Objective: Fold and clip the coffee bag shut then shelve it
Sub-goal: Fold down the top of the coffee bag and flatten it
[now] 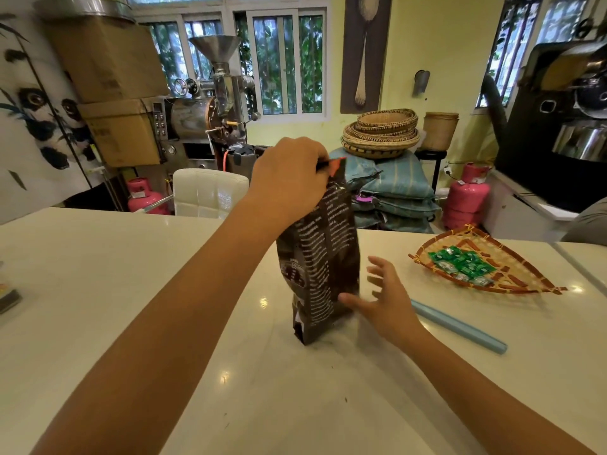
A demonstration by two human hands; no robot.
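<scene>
A tall dark brown coffee bag (323,257) with white print stands upright on the white table (131,290), slightly tilted. My left hand (289,177) grips its top edge from above, where an orange-red strip shows beside the fingers. My right hand (384,300) hovers open beside the bag's lower right side, fingers spread, thumb close to or touching the bag. A long light blue clip bar (460,326) lies on the table just right of my right hand.
A woven bamboo tray (525,277) holding several green packets sits at the right of the table. A white chair (207,192) stands behind the table. Beyond are a coffee roaster (210,116), cardboard boxes, stacked sacks, baskets and pink gas cylinders (464,198).
</scene>
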